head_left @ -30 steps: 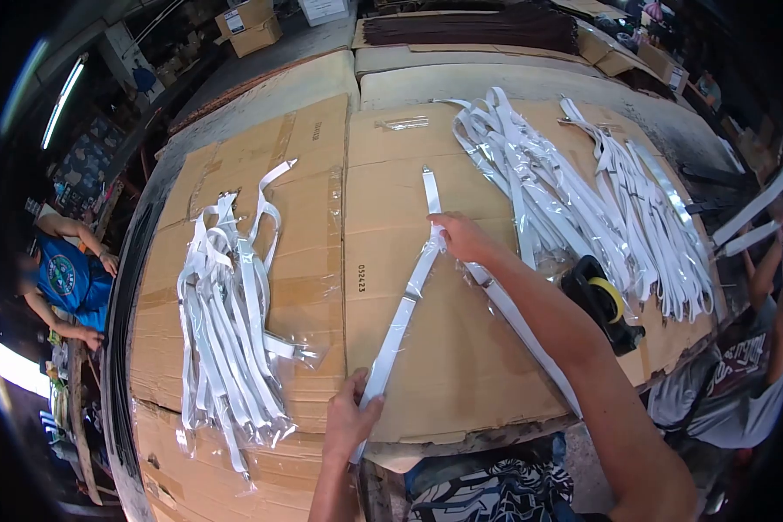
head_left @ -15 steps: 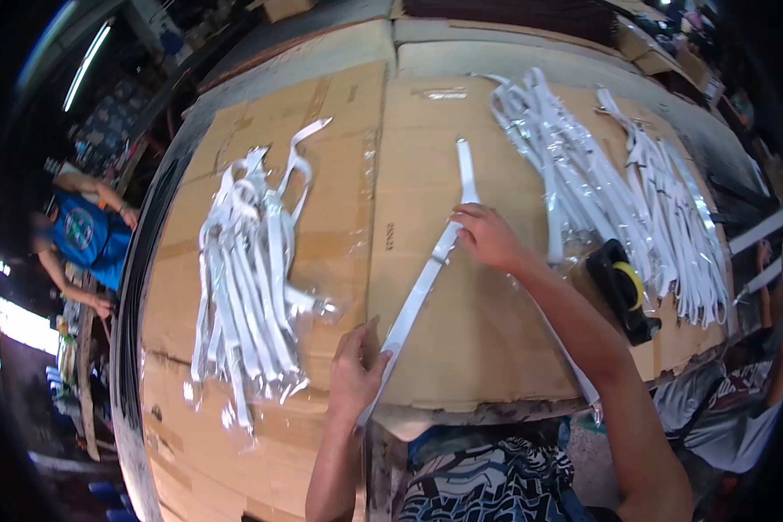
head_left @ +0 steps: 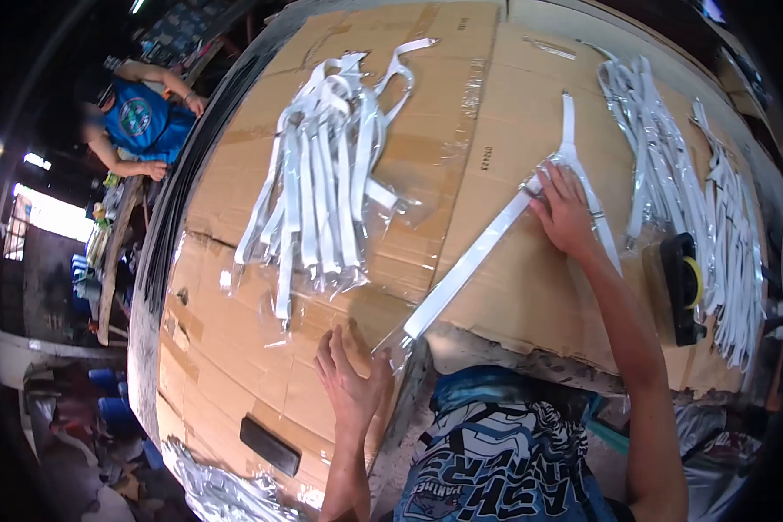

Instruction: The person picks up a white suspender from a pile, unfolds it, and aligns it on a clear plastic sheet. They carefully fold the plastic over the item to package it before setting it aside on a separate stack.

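A pair of white Y-shaped suspenders (head_left: 483, 254) lies on the cardboard, two straps spreading toward me from the junction and one short strap pointing away. My right hand (head_left: 565, 213) lies flat over the junction, its fingers stretched out and pressed onto the straps. Off the near end of the left strap, my left hand (head_left: 350, 381) is held over the cardboard with its fingers spread and nothing in them. Clear plastic (head_left: 394, 348) shows at that strap end, close to my left thumb.
Bundled white straps (head_left: 322, 174) in plastic lie at left, with more bundles (head_left: 657, 139) (head_left: 732, 244) at right. A tape dispenser (head_left: 680, 287) stands by my right forearm. Near left are a dark phone (head_left: 270, 445) and silvery plastic (head_left: 226, 487). A person in blue (head_left: 143, 122) is beyond the left edge.
My left hand has let go of the near strap and opened beside it. My right hand now lies flat over the junction. The view has swung left, showing the phone and silvery plastic.
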Demonstrator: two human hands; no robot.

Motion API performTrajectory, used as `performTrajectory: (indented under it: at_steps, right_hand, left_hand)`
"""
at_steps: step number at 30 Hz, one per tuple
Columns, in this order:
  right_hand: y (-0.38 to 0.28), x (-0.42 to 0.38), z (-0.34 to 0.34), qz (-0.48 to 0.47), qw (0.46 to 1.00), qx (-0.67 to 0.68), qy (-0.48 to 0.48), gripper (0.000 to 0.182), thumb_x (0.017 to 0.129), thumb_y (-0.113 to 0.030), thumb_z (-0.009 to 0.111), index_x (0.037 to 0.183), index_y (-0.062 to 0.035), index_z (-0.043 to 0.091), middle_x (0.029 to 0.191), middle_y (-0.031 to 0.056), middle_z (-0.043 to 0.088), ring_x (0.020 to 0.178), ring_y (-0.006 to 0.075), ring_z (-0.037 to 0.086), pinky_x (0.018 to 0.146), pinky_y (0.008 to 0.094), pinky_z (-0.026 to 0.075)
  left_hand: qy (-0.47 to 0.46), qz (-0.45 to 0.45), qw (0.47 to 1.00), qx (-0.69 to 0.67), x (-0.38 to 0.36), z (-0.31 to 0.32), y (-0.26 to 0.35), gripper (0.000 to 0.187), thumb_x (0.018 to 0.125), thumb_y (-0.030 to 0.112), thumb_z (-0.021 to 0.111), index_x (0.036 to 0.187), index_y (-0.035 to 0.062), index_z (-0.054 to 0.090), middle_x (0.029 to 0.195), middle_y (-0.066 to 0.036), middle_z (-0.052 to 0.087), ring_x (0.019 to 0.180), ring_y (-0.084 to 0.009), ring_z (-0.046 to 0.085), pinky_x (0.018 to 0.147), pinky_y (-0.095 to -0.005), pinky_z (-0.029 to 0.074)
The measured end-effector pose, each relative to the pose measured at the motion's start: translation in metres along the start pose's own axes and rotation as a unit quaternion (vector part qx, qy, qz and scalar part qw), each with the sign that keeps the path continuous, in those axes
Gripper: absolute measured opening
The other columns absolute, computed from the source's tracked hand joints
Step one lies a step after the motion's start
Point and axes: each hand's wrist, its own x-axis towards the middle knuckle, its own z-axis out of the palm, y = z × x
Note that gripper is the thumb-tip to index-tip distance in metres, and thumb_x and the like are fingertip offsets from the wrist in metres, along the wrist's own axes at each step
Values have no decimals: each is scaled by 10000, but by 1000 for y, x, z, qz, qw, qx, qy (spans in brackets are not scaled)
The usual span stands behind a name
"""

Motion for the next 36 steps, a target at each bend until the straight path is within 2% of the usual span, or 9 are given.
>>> performTrajectory:
  at_steps: [3,6,9,12,18,27,30,32,36]
  right_hand:
    - [-43,-18,-13,-29,999,24,1,633,1023,-420,543,1475,17,471,1616,166,372,1516,373,293,1258,533,148]
    - [-104,-49,-27,-97,992,67,-51,672,1005,-456,558,1476,15,471,1611,168,381,1519,372,288,1257,543,141]
    - [-159,-76,-45,-147,976,125,-104,711,983,-512,565,1469,1,489,1600,160,399,1517,363,296,1248,559,158]
    - [-198,-94,-49,-196,959,159,-127,729,976,-546,560,1466,-10,497,1591,152,410,1515,354,301,1238,568,179]
    - [-227,-109,-34,-223,948,168,-155,761,969,-579,550,1492,-31,472,1609,125,388,1514,344,295,1228,582,194]
    - [-231,-112,-27,-228,945,167,-165,759,980,-555,547,1516,-29,438,1620,140,367,1521,348,284,1233,588,171]
    - [-229,-106,-38,-211,945,205,-141,662,979,-474,606,1445,-13,516,1577,161,419,1480,355,350,1211,565,231]
    - [-221,-96,-52,-163,931,311,-99,554,975,-373,645,1380,-2,566,1491,187,496,1368,360,468,1137,526,345]
    - [-212,-70,-94,-30,841,534,-81,384,962,-200,680,1270,23,626,1180,173,676,1050,296,657,933,426,509]
  left_hand:
    - [-65,-195,946,-252,-23,8,-15,813,835,92,780,1522,-14,358,1243,-192,594,1051,-277,620,921,-409,504]
    - [-37,-230,929,-287,-32,16,-23,816,844,53,762,1532,-15,329,1209,-159,592,967,-214,635,819,-338,523]
    - [42,-130,986,-92,-45,18,-36,848,832,32,767,1536,-40,301,1140,-142,590,804,-185,609,744,-312,530]
    - [-10,-293,929,-225,-55,4,-29,782,860,-1,734,1520,-36,316,1005,-86,591,756,-139,575,708,-273,503]
    - [145,-263,880,-369,-73,18,-37,616,938,-41,652,1481,2,365,873,-23,558,709,-70,521,627,-221,447]
    - [163,-259,847,-434,-41,-9,0,625,926,-45,670,1473,4,373,775,12,512,675,-60,486,637,-229,438]
    - [180,-107,901,-379,-14,5,15,638,915,-35,682,1472,-2,374,766,21,516,659,-69,484,624,-241,441]
    - [137,-63,929,-339,8,5,35,663,882,-48,703,1464,-8,388,751,-15,527,657,-113,519,630,-273,463]
    - [37,-14,955,-293,33,20,70,714,813,-29,751,1447,-26,422,733,-74,565,661,-210,579,648,-358,488]
